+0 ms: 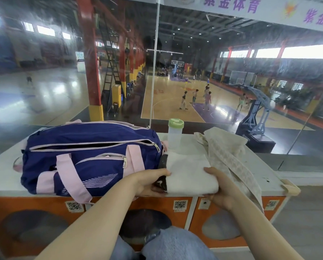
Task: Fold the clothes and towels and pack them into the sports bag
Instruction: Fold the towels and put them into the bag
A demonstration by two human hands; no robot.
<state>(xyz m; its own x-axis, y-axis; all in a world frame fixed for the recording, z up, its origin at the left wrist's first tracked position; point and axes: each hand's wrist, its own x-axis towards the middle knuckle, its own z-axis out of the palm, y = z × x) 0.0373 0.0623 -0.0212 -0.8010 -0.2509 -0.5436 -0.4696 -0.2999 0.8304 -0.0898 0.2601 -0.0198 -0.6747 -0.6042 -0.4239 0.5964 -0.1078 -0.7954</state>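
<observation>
A navy sports bag [89, 158] with pink straps lies on the left of the white counter [265, 177], its top zipper open. Just right of it lies a folded white towel [188, 171] stacked on a dark garment [162, 182] whose edge shows at the left. My left hand [149, 182] grips the stack's left near corner, thumb on top. On the right near edge, my right hand [220, 192] holds the towel, fingers underneath. A crumpled beige patterned cloth [230, 156] lies to the right and hangs over the counter's front.
A clear bottle with a green lid [175, 136] stands behind the towel, close to the bag's right end. A glass pane [44, 81] rises behind the counter, overlooking a sports hall. Orange locker fronts [230, 222] are below the counter, and my knees [168, 244] are close to them.
</observation>
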